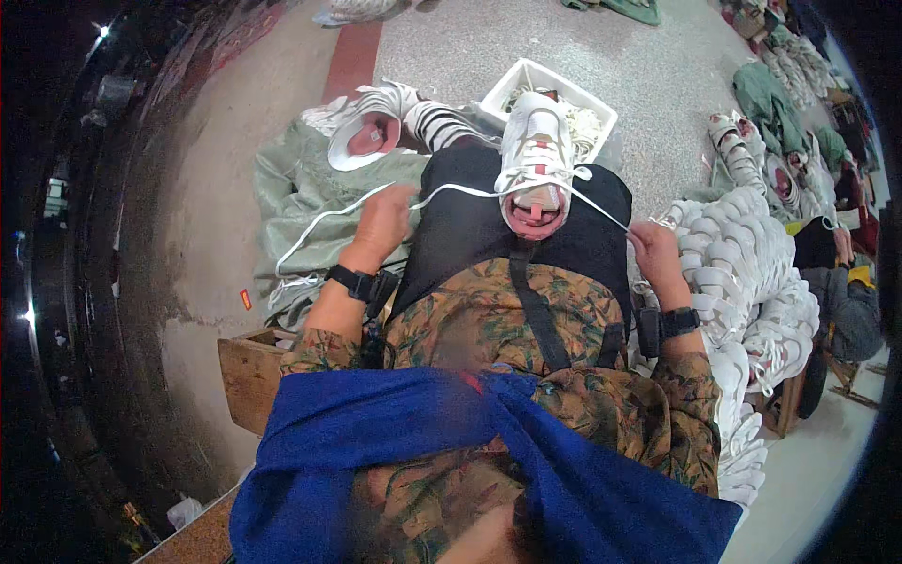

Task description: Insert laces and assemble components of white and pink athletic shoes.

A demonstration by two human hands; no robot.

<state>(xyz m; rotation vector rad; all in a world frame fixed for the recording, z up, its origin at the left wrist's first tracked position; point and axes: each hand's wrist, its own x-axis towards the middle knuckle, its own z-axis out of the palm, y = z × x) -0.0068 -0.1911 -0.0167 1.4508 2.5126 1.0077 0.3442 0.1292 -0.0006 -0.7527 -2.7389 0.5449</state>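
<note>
A white sneaker point(540, 120) with a pink lining rests on my black-clad lap, its toe pointing away from me and its opening toward me. White shoelace point(458, 190) runs through its eyelets and out to both sides. Left of the shoe, my left hand point(383, 224) is closed on one lace, whose loose end trails down to the left. On the other side, my right hand point(653, 249) pinches the second lace, drawn straight from the shoe. A small loop of lace stands at the right of the sneaker's tongue.
Beyond the sneaker stands a white bin point(594, 94) holding laces. Several nested shoes point(371, 132) lie on a grey-green sack point(305, 202) at left. Stacked white shoes point(738, 254) crowd my right side. A wooden box point(246, 376) sits at lower left. Another person point(841, 282) is at far right.
</note>
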